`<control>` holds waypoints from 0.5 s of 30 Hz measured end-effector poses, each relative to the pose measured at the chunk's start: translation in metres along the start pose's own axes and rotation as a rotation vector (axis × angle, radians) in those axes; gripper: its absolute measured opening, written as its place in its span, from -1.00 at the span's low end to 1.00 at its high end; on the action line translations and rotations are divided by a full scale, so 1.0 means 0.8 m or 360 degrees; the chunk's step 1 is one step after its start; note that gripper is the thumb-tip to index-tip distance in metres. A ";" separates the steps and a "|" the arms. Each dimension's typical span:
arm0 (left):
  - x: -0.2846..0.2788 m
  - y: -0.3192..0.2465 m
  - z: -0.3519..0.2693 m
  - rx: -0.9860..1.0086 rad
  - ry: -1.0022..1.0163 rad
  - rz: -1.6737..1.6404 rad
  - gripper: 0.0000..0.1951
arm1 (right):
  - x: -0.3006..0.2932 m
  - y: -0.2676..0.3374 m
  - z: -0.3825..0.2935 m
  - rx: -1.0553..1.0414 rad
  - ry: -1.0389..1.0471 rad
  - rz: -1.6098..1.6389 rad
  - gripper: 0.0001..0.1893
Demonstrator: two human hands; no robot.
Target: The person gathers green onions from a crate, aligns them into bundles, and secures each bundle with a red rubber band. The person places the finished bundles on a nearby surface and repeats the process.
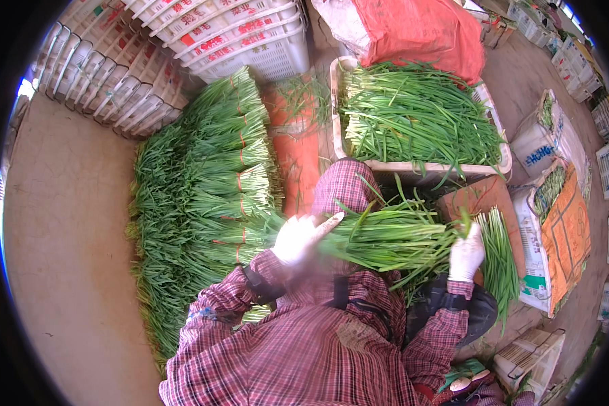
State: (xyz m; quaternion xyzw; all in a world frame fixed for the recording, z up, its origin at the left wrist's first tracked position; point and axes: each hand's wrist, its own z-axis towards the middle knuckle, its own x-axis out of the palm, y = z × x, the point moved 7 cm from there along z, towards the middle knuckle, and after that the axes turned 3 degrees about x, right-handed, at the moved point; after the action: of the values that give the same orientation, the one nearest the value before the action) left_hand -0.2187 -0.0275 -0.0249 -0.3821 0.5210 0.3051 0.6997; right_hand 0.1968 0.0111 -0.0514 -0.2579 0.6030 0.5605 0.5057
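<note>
My left hand [299, 238], in a white glove, grips a loose bunch of garlic chives [391, 236] that lies across my lap and points right. The glove is slightly blurred and hides the bunch's left end. At the bunch's right end, my gloved right hand [466, 254] pinches a yellowish-green leaf [465, 219] between its fingertips. Close to the right hand, a smaller sheaf of chives [496, 248] lies on a reddish-brown board [454, 198], pale stem ends pointing away from me. To my left lie many chive bundles [243, 172] tied with red bands, stem ends facing right.
A white plastic crate [339, 127] of loose chives stands ahead, a red sack [421, 35] behind it. Stacked white baskets [254, 45] rise at the far left. Filled crates [535, 269], one with an orange sack [566, 238], line the right. Another basket [528, 355] sits lower right.
</note>
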 end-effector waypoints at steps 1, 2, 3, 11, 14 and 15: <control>0.001 0.001 -0.002 0.0031 0.0015 -0.0014 -0.07 | -0.018 -0.022 0.007 -0.0010 -0.0122 -0.0029 -0.68; 0.002 0.003 -0.003 0.0067 0.0028 -0.0028 -0.08 | -0.037 -0.034 0.011 -0.0107 -0.0267 -0.0212 -0.70; 0.001 0.003 -0.005 0.0111 0.0016 -0.0062 -0.08 | -0.052 -0.036 0.011 -0.0236 -0.0416 -0.0370 -0.71; 0.012 0.011 0.008 0.0442 0.0365 0.0264 -0.10 | -0.073 0.071 0.002 -0.0281 0.0867 0.0698 -0.29; 0.001 0.006 0.017 0.0559 0.0298 0.0306 -0.09 | -0.052 0.172 -0.008 -0.0896 0.0918 0.0341 -0.30; -0.002 0.006 0.019 0.0564 0.0287 0.0303 -0.09 | -0.038 0.205 -0.020 -0.1129 0.0914 0.0273 -0.30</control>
State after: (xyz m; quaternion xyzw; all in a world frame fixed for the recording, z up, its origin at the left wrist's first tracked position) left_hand -0.2156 -0.0123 -0.0215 -0.2279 0.6608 0.2380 0.6744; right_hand 0.0583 0.0278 0.0416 -0.5089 0.5089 0.6777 0.1507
